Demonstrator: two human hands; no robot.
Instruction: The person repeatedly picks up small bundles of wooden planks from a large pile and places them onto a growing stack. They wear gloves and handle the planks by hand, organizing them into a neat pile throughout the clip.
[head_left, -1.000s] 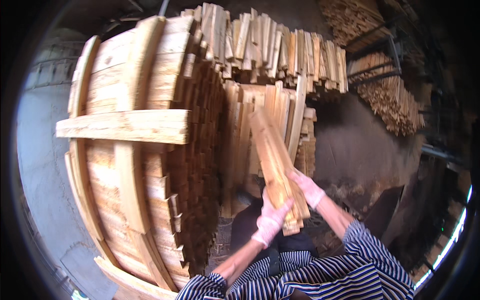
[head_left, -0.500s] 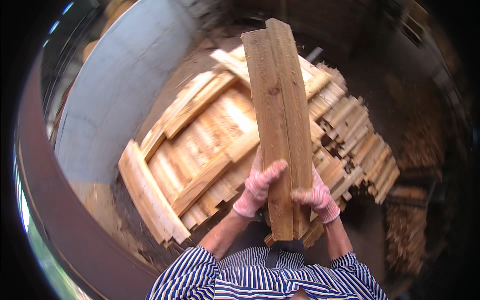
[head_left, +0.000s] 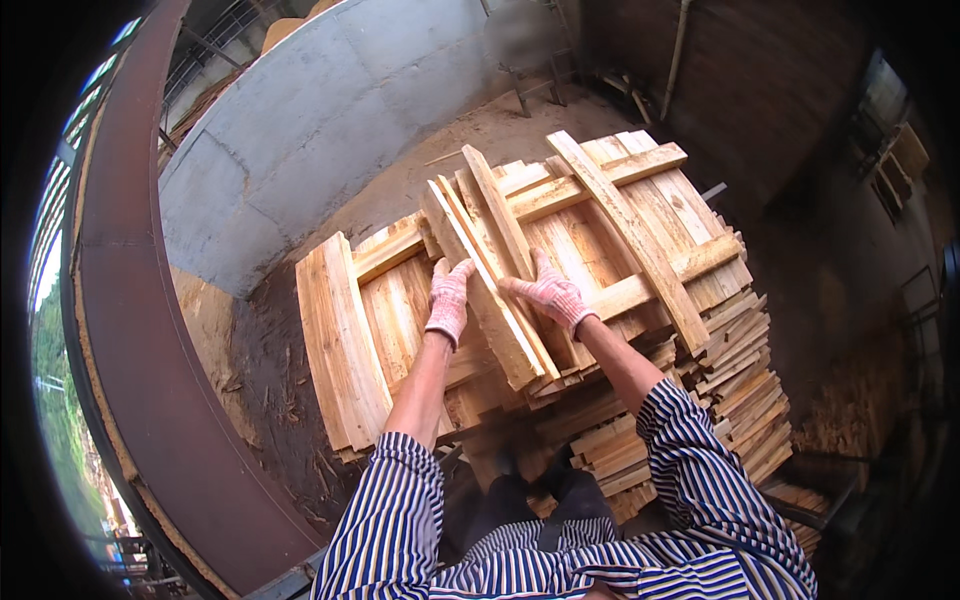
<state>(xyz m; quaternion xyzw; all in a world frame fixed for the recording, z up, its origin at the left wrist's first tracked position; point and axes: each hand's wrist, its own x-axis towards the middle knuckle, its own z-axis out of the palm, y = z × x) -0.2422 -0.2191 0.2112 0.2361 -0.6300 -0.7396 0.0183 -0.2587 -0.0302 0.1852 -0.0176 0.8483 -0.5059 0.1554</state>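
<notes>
Boards (head_left: 490,305) are lying between your two hands, slanting from eleven o'clock down to five o'clock across the top of a large wood stack (head_left: 400,325). Your left hand (head_left: 449,298), in a pinkish glove, is flanking them at nine o'clock. Its grip is showing half open, with the thumb touching the near board and the fingers pointing up along its outer side; I cannot tell whether they are curling underneath. Your right hand (head_left: 553,294), gloved alike, is flanking the boards at three o'clock. Its thumb is reaching inward toward the wood while the other fingers are standing apart from it; how firmly that grip is holding anything, I cannot tell.

At eleven o'clock from your right hand, a narrow board (head_left: 494,205) is lying close beside the others. At two o'clock from the same hand, a long plank (head_left: 630,240) is crossing the stack's rails. Rough board ends (head_left: 745,385) are jutting from the stack's side at four o'clock. Farther out from your left hand, a grey wall (head_left: 320,110) is curving at eleven o'clock, and a broad brown beam (head_left: 150,300) is running past at nine o'clock.
</notes>
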